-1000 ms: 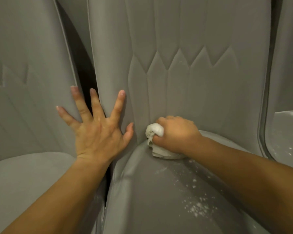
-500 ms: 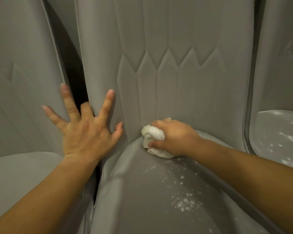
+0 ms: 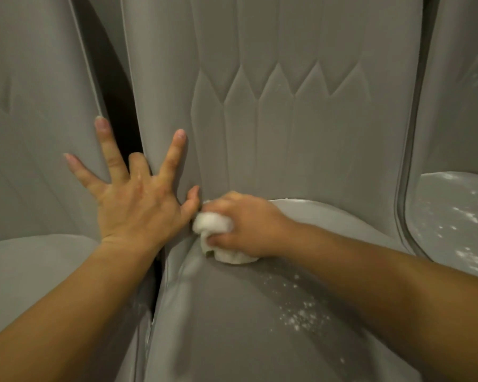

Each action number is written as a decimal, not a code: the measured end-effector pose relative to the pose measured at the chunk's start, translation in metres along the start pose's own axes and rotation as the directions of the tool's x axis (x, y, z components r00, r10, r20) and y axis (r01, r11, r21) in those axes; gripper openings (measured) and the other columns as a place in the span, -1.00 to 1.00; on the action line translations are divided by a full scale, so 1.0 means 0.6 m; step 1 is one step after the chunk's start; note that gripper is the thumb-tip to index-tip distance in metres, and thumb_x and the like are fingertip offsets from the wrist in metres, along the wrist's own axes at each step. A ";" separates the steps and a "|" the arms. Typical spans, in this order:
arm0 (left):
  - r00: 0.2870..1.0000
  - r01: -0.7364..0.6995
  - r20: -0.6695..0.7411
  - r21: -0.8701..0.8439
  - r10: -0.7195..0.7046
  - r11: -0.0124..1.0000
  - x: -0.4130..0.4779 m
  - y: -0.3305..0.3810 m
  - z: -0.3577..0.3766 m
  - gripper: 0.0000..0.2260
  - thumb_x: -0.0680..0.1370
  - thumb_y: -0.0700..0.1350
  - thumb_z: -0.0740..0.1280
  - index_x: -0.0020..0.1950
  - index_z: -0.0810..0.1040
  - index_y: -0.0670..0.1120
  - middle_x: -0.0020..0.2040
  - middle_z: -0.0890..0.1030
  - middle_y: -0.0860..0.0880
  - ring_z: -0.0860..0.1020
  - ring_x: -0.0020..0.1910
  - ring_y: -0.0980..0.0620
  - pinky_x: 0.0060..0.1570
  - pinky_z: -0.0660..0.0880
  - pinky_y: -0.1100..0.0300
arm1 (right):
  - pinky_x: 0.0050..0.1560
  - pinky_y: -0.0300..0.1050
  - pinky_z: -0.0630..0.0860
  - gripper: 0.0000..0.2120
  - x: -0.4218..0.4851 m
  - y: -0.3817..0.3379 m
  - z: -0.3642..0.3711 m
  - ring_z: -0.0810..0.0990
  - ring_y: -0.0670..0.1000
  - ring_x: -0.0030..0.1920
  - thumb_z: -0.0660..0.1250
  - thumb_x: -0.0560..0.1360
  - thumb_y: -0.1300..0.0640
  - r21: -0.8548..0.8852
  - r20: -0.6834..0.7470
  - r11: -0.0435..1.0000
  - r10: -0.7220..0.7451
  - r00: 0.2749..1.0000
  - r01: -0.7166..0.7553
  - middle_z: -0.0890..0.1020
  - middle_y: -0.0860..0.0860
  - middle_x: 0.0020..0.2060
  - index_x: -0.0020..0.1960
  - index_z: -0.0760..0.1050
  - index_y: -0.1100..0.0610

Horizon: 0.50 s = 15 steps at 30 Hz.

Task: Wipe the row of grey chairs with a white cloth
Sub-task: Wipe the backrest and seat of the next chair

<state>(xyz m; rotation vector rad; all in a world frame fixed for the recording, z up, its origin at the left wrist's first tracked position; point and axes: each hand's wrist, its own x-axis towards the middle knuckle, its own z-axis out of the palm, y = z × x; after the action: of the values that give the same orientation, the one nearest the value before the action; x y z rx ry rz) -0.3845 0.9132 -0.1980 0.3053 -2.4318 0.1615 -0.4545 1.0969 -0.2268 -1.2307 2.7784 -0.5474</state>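
Observation:
A grey padded chair [image 3: 287, 133] fills the middle of the view, its seat speckled with white dust [image 3: 301, 315]. My right hand [image 3: 249, 224] grips a bunched white cloth [image 3: 213, 224] and presses it into the crease where seat meets backrest, at the seat's back left corner. My left hand [image 3: 138, 199] lies spread and flat against the left edge of the backrest. Its middle finger dips into the dark gap [image 3: 119, 111] between this chair and the left one, and its thumb nearly touches the cloth.
A second grey chair [image 3: 33, 133] stands on the left. A third chair [image 3: 453, 216] on the right has white dust on its seat. Narrow gaps separate the chairs.
My right hand has slid the cloth leftward along the seat crease toward my left thumb. My left middle finger has curled into the gap between the chairs.

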 end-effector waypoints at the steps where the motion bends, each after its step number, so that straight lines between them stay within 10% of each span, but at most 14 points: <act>1: 1.000 0.004 0.007 0.014 -0.004 1.000 0.001 0.000 -0.001 -0.14 0.47 0.39 0.25 0.65 -0.10 0.21 0.02 0.45 -0.36 -0.22 0.58 -0.40 0.33 -0.10 -0.65 | 0.14 -0.02 0.47 -0.52 0.004 -0.017 0.013 0.52 0.06 0.20 0.35 0.43 -0.26 -0.069 -0.015 0.998 -0.009 1.000 0.008 0.52 -0.09 0.18 0.32 0.38 -0.26; 15: 1.000 -0.027 0.001 -0.016 0.027 1.000 -0.002 -0.009 -0.003 -0.16 0.50 0.36 0.26 0.66 -0.07 0.17 -0.03 0.47 -0.34 -0.24 0.59 -0.37 0.33 -0.11 -0.64 | 0.01 0.03 0.48 -0.64 -0.030 0.094 -0.057 0.51 0.15 0.14 0.20 0.45 -0.31 -0.433 -0.032 0.833 0.367 0.930 -0.344 0.53 -0.02 0.08 0.16 0.43 -0.18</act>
<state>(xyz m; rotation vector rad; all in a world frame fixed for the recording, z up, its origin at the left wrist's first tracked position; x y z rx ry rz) -0.3810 0.9087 -0.1971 0.2655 -2.4386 0.1543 -0.4887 1.1552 -0.2155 -0.7087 3.0689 0.1409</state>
